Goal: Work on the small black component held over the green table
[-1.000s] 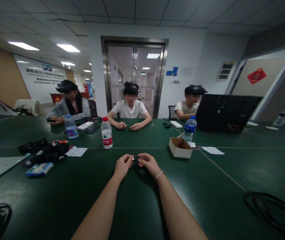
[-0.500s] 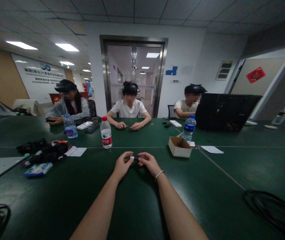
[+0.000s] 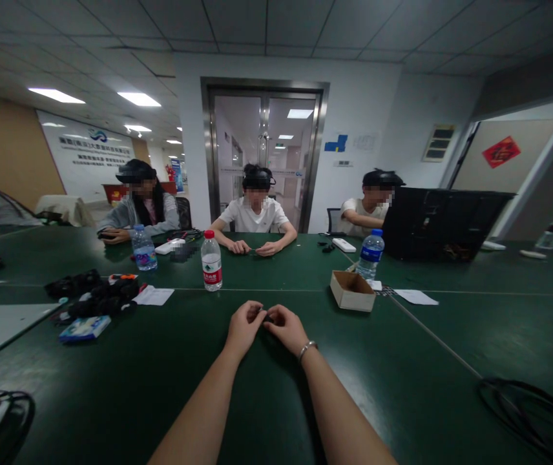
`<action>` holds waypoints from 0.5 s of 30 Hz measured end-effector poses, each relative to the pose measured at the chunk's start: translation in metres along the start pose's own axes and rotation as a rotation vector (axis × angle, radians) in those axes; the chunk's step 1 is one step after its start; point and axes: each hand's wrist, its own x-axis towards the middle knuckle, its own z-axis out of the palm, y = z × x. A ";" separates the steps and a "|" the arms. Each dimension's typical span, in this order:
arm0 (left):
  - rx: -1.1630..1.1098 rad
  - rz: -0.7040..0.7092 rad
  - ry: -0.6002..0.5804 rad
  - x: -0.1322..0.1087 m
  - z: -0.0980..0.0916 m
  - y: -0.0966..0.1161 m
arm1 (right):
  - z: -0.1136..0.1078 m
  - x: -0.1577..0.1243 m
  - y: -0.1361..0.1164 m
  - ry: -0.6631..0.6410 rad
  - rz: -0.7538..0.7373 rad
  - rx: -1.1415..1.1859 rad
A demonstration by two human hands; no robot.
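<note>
- Our left hand (image 3: 243, 326) and right hand (image 3: 287, 328) meet fingertip to fingertip just above the dark green tabletop (image 3: 267, 400). Both pinch one small dark part (image 3: 266, 316), which is too small for us to tell what it is.
- We judge that so slight a pinch could let the part slip, and dark on dark it would be hard to find on the tabletop.
- A jerk toward 11 o'clock could topple the red-capped clear plastic water bottle (image 3: 211, 261). A sweep toward 1 o'clock could knock the open brown cardboard box (image 3: 353, 292).
- We count one part and two hands of ours.
- Bottles, four: the red-capped one, a blue-labelled clear bottle (image 3: 143, 248) at 10 o'clock, a blue-capped clear bottle (image 3: 369, 254) at 1 o'clock and a far clear bottle (image 3: 548, 234) at 2 o'clock.
- One box, one open black laptop (image 3: 444, 223), and three seated people (image 3: 256, 218) across at 12 o'clock.
</note>
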 end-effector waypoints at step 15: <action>-0.099 -0.240 -0.188 -0.072 0.016 0.047 | -0.019 -0.064 -0.033 -0.179 0.198 0.362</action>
